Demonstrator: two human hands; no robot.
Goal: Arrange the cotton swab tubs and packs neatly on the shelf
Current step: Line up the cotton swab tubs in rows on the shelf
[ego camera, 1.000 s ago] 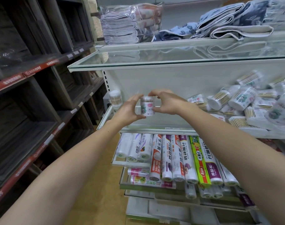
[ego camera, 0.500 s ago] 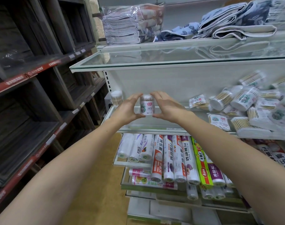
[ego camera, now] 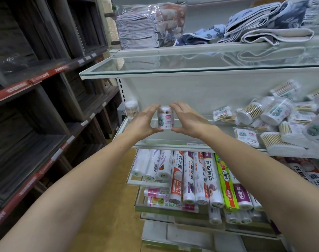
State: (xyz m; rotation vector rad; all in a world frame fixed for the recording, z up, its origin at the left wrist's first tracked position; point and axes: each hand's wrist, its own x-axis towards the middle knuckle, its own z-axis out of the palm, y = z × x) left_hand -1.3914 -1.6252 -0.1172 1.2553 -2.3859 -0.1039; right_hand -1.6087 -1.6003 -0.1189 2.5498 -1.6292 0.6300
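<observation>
On the glass shelf (ego camera: 206, 146), both hands (ego camera: 187, 119) grasping an upright swab tub (ego camera: 165, 118); wooden floor (ego camera: 107, 206) below.

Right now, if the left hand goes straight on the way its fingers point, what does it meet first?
Probably the white back panel of the shelf. The left hand already touches the cotton swab tub at its side; the second tub stands left of the line. Depth is unclear.

Dark wooden shelving (ego camera: 45, 110) with red price strips lines the left; white glass-shelved racking (ego camera: 191, 66) stands right, over a tan floor (ego camera: 107, 215)
</observation>
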